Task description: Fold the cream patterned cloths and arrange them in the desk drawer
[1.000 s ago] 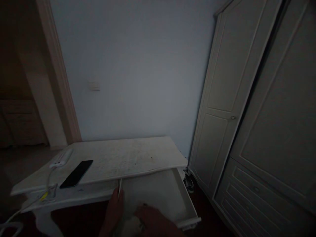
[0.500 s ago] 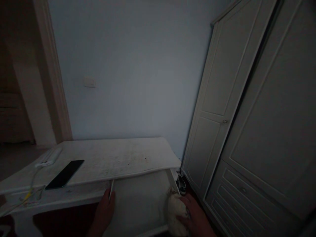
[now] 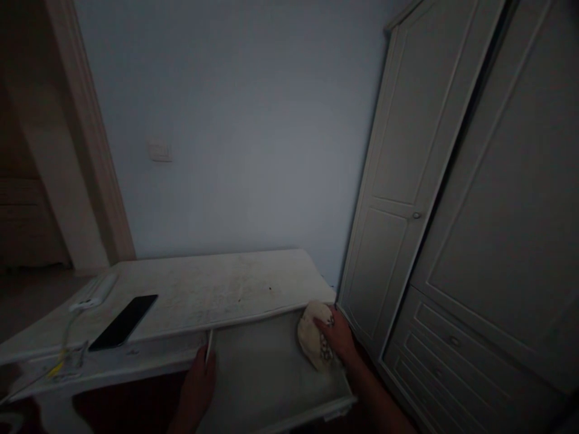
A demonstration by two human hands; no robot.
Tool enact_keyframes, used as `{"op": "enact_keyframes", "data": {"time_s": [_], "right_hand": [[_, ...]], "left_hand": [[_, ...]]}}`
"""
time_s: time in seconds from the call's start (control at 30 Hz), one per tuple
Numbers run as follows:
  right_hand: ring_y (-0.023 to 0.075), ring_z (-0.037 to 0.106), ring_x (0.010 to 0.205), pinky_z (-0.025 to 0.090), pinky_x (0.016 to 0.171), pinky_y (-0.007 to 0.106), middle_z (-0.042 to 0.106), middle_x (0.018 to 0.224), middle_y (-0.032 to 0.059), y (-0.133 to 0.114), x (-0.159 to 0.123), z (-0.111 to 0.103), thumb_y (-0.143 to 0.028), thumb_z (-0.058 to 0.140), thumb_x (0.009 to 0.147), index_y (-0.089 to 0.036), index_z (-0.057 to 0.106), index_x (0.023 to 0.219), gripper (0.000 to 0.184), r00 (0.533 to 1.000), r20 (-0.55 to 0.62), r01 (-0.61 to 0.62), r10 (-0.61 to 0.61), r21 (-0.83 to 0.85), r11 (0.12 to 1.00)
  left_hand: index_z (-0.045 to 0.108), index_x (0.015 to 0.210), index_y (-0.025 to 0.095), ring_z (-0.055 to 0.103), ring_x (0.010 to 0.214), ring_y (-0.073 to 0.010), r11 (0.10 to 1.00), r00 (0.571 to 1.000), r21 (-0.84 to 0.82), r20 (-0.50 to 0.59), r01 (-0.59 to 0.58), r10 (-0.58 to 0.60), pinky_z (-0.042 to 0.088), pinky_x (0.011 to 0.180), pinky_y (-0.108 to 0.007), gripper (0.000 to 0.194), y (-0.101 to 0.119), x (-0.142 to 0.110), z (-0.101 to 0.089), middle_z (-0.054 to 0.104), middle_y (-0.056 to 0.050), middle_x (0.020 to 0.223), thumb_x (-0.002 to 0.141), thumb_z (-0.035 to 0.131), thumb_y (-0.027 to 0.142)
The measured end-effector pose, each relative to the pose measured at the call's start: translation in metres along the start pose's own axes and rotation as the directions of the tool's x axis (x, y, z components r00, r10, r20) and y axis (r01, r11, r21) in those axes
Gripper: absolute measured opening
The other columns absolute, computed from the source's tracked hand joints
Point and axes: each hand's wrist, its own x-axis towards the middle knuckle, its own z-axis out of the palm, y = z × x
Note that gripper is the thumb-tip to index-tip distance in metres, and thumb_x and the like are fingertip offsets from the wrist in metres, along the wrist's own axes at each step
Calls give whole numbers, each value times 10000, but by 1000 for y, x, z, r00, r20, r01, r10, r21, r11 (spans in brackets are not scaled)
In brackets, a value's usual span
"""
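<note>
A white drawer [image 3: 257, 361] is pulled out from the front of a white desk [image 3: 203, 289]. My left hand [image 3: 199, 380] is closed round the top edge of the drawer's left side. A bunched, cream-coloured cloth [image 3: 312, 334] with a dark pattern along one side is in my right hand [image 3: 337, 331]. My right fingers are wrapped over the cloth, and it sits at the drawer's right side, near the back corner by the desktop edge. The cloth hides that part of the drawer wall.
On the desk's left lie a dark phone [image 3: 124, 322] and a white power strip [image 3: 94, 292] with a cable. A yellow piece [image 3: 56, 367] shows on the cable in the desk's front opening. A tall wardrobe [image 3: 389, 241] stands on the right; a wall switch [image 3: 160, 151] is behind.
My right hand has moved the cloth up and away from me along the drawer's right side, from the front corner towards the back. My left hand keeps its hold on the drawer's left side.
</note>
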Motion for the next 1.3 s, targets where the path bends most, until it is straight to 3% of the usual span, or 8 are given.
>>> {"op": "enact_keyframes", "data": {"time_s": [0.27, 0.4, 0.57, 0.73, 0.83, 1.1, 1.2, 1.3], "right_hand": [[338, 727, 1102, 548, 994, 465, 777, 1219, 138, 22, -67, -46, -612, 750, 785, -187, 707, 1270, 647, 951, 308, -85, 27, 177, 981], [343, 718, 1107, 539, 1009, 480, 777, 1205, 135, 24, -76, -43, -610, 738, 782, -189, 693, 1280, 654, 972, 225, -101, 65, 152, 983], [354, 692, 1134, 501, 1058, 514, 768, 1200, 151, 2, -27, -12, -631, 741, 727, -191, 705, 1213, 657, 995, 25, -99, 96, 202, 974], [352, 691, 1146, 508, 1055, 531, 758, 1227, 176, -6, 9, 1, -674, 774, 705, -172, 708, 1217, 720, 991, 33, -136, 133, 315, 939], [341, 722, 1101, 548, 1005, 522, 776, 1197, 170, -1, -1, -6, -708, 759, 730, -173, 724, 1203, 715, 985, 101, -171, 143, 384, 907], [347, 756, 1042, 579, 974, 515, 804, 1132, 144, 28, -71, -40, -616, 842, 712, -166, 752, 1128, 620, 944, 309, -263, 115, 492, 830], [347, 751, 1064, 578, 979, 505, 800, 1150, 145, 31, -74, -36, -619, 824, 727, -158, 740, 1162, 640, 959, 253, -237, 130, 456, 858], [350, 748, 1042, 578, 963, 502, 802, 1113, 151, 24, -54, -22, -649, 796, 718, -149, 735, 1167, 675, 979, 140, -193, 149, 392, 900]], "left_hand": [[586, 1267, 200, 740, 1139, -309, 999, 1000, -43, -5, 9, -9, 549, 1014, -416, 456, 8, -4, -3, 766, -148, 1208, 1026, 302, 462], [584, 1264, 178, 743, 1109, -334, 1000, 1000, 31, -18, 3, -2, 553, 975, -425, 494, 9, -2, -4, 760, -172, 1177, 1016, 282, 482], [583, 1233, 200, 742, 1104, -336, 999, 1000, 37, 0, -26, 26, 560, 958, -429, 467, 4, -1, -7, 762, -164, 1175, 1013, 295, 494], [583, 1214, 226, 758, 1063, -333, 996, 1000, 84, 12, 17, -18, 580, 932, -422, 425, 2, 0, -10, 784, -139, 1118, 1008, 322, 490], [587, 1234, 223, 748, 1111, -342, 996, 1000, 84, -15, 11, -10, 577, 961, -432, 441, -1, 2, -9, 775, -152, 1184, 1006, 333, 503], [574, 1310, 196, 719, 1204, -343, 995, 1000, 101, -5, -22, 23, 557, 1035, -452, 536, -5, 6, -6, 745, -172, 1254, 1015, 278, 530], [595, 1301, 196, 720, 1208, -350, 997, 999, 81, -40, -9, 12, 559, 1038, -450, 496, 2, 4, -8, 758, -165, 1239, 966, 392, 500], [605, 1300, 223, 727, 1193, -359, 998, 997, 67, -73, 19, -14, 576, 1011, -458, 475, 10, 2, -10, 788, -137, 1167, 912, 481, 467]]}}
